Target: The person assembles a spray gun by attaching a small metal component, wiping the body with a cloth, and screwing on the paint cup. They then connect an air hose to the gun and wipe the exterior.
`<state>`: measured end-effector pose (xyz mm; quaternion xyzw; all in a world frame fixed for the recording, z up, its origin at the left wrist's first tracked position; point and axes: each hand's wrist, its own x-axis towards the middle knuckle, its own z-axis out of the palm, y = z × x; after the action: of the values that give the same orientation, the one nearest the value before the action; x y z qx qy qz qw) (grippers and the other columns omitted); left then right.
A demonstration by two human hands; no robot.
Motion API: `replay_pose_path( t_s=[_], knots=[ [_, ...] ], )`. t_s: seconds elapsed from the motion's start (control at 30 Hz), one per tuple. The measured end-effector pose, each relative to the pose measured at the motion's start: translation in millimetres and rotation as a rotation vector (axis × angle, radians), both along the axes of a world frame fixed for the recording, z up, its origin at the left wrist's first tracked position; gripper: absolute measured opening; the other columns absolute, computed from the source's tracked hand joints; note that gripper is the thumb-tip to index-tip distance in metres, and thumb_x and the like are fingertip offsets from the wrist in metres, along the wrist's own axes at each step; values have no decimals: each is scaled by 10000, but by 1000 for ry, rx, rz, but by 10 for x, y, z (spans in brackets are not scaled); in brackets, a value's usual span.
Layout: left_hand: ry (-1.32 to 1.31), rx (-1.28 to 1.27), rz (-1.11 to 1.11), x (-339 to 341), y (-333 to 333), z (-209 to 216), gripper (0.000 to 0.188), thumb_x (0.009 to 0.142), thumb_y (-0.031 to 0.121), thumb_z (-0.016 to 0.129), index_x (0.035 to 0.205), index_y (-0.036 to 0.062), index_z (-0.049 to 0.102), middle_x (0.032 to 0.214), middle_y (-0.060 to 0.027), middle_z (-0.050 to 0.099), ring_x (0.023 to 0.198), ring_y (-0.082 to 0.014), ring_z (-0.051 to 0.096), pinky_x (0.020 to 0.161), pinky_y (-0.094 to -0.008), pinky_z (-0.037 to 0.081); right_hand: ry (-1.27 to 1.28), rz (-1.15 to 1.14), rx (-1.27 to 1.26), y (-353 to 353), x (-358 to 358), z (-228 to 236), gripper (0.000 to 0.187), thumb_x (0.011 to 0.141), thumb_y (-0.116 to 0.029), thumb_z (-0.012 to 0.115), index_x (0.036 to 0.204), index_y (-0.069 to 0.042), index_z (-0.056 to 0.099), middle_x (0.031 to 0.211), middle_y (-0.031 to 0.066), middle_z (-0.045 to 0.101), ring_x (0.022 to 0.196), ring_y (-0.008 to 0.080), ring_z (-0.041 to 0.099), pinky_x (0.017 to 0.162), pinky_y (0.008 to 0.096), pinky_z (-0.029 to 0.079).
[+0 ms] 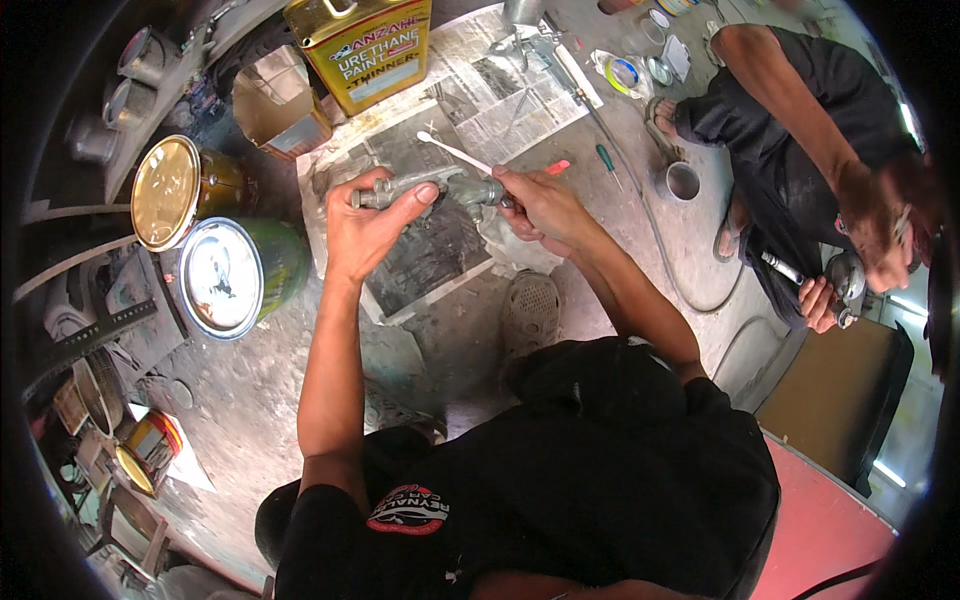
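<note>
A grey metal spray gun (467, 190) is held level above newspaper on the floor. My left hand (357, 222) is closed round one end of it, thumb along its top. My right hand (548, 212) is closed at the other end, pinching a thin white brush (458, 152) that slants up and left across the gun. Part of the gun is hidden behind my fingers. Beneath it lie the printed newspaper sheets (500, 85) and a dark, stained sheet (420, 262).
A yellow thinner can (365, 55) and an open cardboard box (280, 105) stand beyond my left hand, with two paint tins (222, 278) nearer. A hose (650, 215), a green screwdriver (606, 160) and a metal cup (680, 182) lie right. Another person (800, 110) sits there, handling a metal spray gun (845, 278).
</note>
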<state>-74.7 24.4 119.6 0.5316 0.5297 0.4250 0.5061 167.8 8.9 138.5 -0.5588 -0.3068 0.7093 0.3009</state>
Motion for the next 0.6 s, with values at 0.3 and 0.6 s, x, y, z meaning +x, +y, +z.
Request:
replay_pose_path(
  t_s=[0.3,0.6],
  knots=[
    [104,95,-80,31,3,129,384,762,328,882,753,-12,704,652,7,645,637,-44,538,577,-242,451,109,15,-81,14,90,-45,481,1027,-439,521,705,-82,512,520,-10,415,389,88,304,379,279,209],
    [214,210,-56,87,-4,283,348,754,303,882,749,-2,715,624,-7,632,601,-58,529,561,-255,441,337,-5,87,10,166,7,370,999,-216,571,1282,22,583,922,96,666,795,166,671,658,258,503]
  ],
)
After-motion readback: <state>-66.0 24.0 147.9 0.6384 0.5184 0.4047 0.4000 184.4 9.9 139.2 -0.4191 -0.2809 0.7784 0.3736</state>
